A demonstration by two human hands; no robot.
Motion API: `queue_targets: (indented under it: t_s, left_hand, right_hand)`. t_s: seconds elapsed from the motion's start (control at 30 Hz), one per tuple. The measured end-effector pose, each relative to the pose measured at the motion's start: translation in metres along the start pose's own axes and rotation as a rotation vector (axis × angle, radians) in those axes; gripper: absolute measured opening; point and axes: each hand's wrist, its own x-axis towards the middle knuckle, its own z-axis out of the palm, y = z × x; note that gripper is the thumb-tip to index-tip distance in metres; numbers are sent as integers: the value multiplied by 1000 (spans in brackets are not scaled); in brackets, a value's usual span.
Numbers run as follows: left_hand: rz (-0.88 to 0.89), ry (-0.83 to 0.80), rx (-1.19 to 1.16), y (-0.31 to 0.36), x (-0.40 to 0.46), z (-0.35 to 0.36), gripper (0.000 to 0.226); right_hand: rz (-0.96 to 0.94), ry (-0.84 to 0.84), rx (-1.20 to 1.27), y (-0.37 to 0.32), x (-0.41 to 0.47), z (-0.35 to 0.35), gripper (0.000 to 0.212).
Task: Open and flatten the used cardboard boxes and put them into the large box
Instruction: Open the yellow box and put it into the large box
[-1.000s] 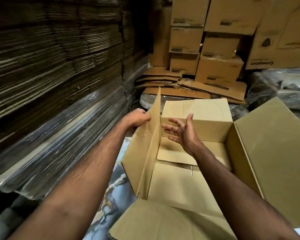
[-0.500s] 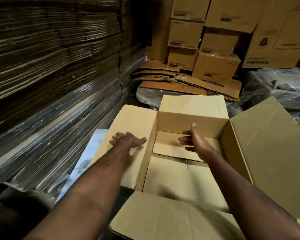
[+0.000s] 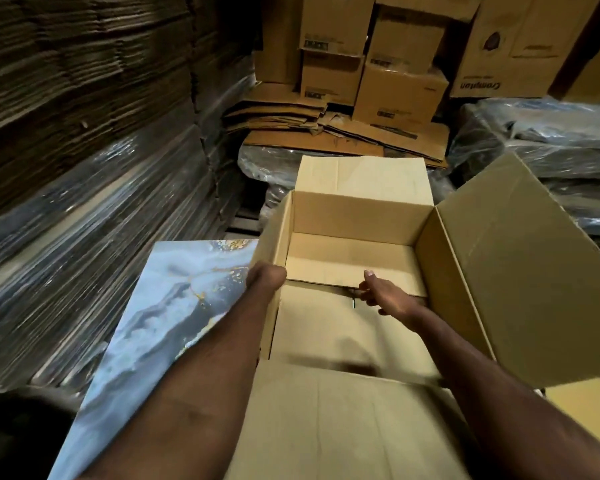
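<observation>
An open tan cardboard box (image 3: 357, 209) stands in front of me with its top flaps spread out; the right flap (image 3: 520, 271) stands tilted up and the near flap (image 3: 343, 420) lies toward me. My left hand (image 3: 266, 276) bends over the top of the box's left wall, and its fingers are hidden on the outside. My right hand (image 3: 383, 295) is inside the box at the seam of the floor. Its thumb lies on top of the far bottom flap (image 3: 347, 263) and its fingers curl at that flap's edge, where a dark gap shows.
A blue-grey marbled board (image 3: 167, 327) lies to the left of the box under my left forearm. Plastic-wrapped stacks of flat cardboard (image 3: 84, 209) wall the left side. Flattened boxes (image 3: 326, 133) and stacked cartons (image 3: 395, 88) stand behind; wrapped bundles (image 3: 541, 143) sit at the right.
The left flap went from upright to folded down outside the box, with my left hand following it down. My right hand dropped from mid-air to the seam in the box's floor.
</observation>
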Motion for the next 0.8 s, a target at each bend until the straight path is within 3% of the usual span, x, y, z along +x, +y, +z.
queue_targets:
  t_s: [0.17,0.33,0.47,0.57,0.8]
  left_hand:
    - [124,-2,-303,25,-8,-6,23]
    - [243,26,-528,41,-21,-6,11]
    - [369,20,-694,63,-45,-13,30]
    - [414,-30,-799,81,-57,-21,24]
    - [424,-147,-929,106,-84,-45,29]
  right_hand:
    - [-114,7,-387,3,0,0,44]
    - [-135,24,-587,-8,5,3,72]
    - [-86,15,-758,-25,1,3,85]
    - [-62,-1,-887,-35,1,1,92]
    - [-11,109,-958,-46,22,-19,81]
